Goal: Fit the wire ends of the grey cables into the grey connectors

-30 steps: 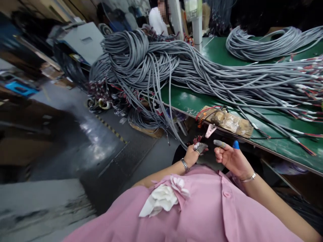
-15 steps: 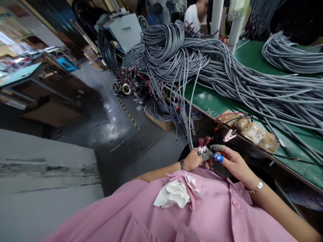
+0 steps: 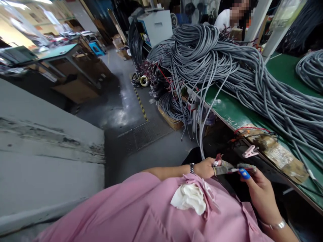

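Several grey cables (image 3: pixel 202 134) hang from the bench down to my left hand (image 3: pixel 208 167), which is closed around their ends. Short red wire tips with white sleeves (image 3: pixel 217 159) stick up from its grip. Grey covers wrap some of my fingers. At the right, my right hand (image 3: pixel 254 179), with a blue cover on the thumb, pinches the tip of one thin wire end (image 3: pixel 234 170) with a white sleeve. The two hands are close together in front of my pink shirt, with this wire end between them.
A big heap of grey cables (image 3: pixel 196 50) lies along the green bench (image 3: pixel 222 106). A pink clip (image 3: pixel 250 152) and a taped brown block (image 3: pixel 285 159) sit at its near edge. Behind the bench is a person in white (image 3: pixel 223 18). A grey cabinet (image 3: pixel 50 141) stands at left.
The view has turned, so the bench and hands sit further right. My hands have moved slightly apart, and a wire end now shows between their fingertips.
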The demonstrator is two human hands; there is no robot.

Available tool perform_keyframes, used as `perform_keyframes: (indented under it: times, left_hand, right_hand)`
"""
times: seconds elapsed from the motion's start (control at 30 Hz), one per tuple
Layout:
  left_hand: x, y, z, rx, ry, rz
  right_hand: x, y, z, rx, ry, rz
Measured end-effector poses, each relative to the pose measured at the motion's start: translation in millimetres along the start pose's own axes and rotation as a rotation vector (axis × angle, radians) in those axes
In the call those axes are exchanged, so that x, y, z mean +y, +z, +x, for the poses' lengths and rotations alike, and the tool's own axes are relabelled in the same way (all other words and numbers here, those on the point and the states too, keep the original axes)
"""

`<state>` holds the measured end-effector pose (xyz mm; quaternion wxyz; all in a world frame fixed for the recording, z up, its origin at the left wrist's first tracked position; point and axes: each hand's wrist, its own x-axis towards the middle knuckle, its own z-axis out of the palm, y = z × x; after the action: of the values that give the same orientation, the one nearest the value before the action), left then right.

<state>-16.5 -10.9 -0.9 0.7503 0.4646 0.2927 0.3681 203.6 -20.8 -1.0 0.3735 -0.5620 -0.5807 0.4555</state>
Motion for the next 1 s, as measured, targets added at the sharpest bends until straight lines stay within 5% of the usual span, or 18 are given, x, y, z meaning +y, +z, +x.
perform_keyframes:
  times: [0.1, 0.2, 0.37, 0.47, 0.77, 1.0]
  left_hand:
    - [13.2, -6.1, -0.5, 0.063, 0.003, -0.119]
    - [26.9, -9.7, 2.8, 0.102, -0.037, -0.184]
    - [37.3, 10.9, 14.6, 0.109, 0.040, -0.026]
    - [31.7, 26.1, 18.6, 0.009, -0.087, 0.060]
    - [17.6, 30.1, 24.0, 0.040, -0.289, 0.174]
    - [21.3, 35.5, 18.5, -0.080, -0.333, 0.231]
  right_hand:
    - [10.3, -12.3, -1.9, 0.015, -0.053, -0.096]
    - [6.3, -15.9, 0.5, -0.119, -0.175, -0.184]
    - [-20.4, -5.9, 6.5, -0.330, -0.186, -0.096]
    - [-28.1, 0.0, 6.1, -0.302, -0.112, 0.051]
    - [-23.1, 1.9, -1.9, -0.105, 0.090, 0.326]
    - [-30.2, 3.4, 3.9, -0.173, 0.155, 0.445]
